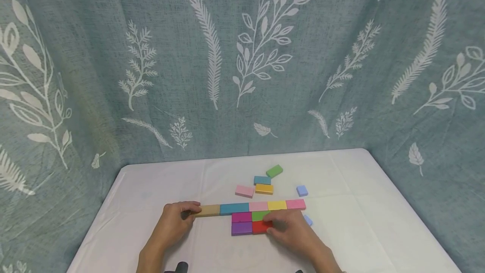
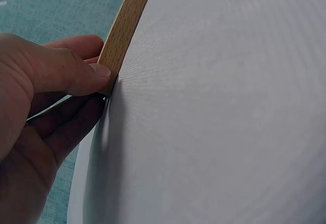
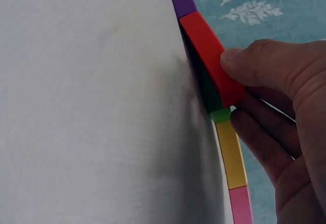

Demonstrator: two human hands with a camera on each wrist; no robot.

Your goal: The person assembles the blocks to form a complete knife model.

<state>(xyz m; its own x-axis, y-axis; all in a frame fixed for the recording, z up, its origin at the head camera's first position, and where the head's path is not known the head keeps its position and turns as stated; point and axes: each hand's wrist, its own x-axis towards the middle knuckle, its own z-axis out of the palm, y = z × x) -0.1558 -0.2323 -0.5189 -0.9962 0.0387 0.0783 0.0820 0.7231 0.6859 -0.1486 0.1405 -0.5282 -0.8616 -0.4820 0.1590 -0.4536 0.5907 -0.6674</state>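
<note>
My left hand (image 1: 172, 224) grips the left end of a tan wooden block (image 1: 208, 210), thumb on its near side. That block starts a row with a blue block (image 1: 234, 209), a light pink block (image 1: 258, 206), a yellow block (image 1: 277, 205) and a pink block (image 1: 296, 204). Between thumb and fingers, my right hand (image 1: 293, 230) pinches a red block (image 3: 206, 53), its right end raised in the right wrist view. Left of it lies a purple block (image 1: 241, 228), behind that a magenta block (image 1: 241, 217). A green block (image 1: 259, 215) sits behind the red one, partly covered by fingers.
Behind the row lie loose blocks: a pink one (image 1: 244, 191), an orange-yellow one (image 1: 264, 189), a blue one (image 1: 262, 180) and a green one (image 1: 274, 171). Small light blue blocks (image 1: 302, 191) lie at the right. White cloth covers the table (image 1: 159, 184); a leaf-patterned curtain (image 1: 227, 129) surrounds it.
</note>
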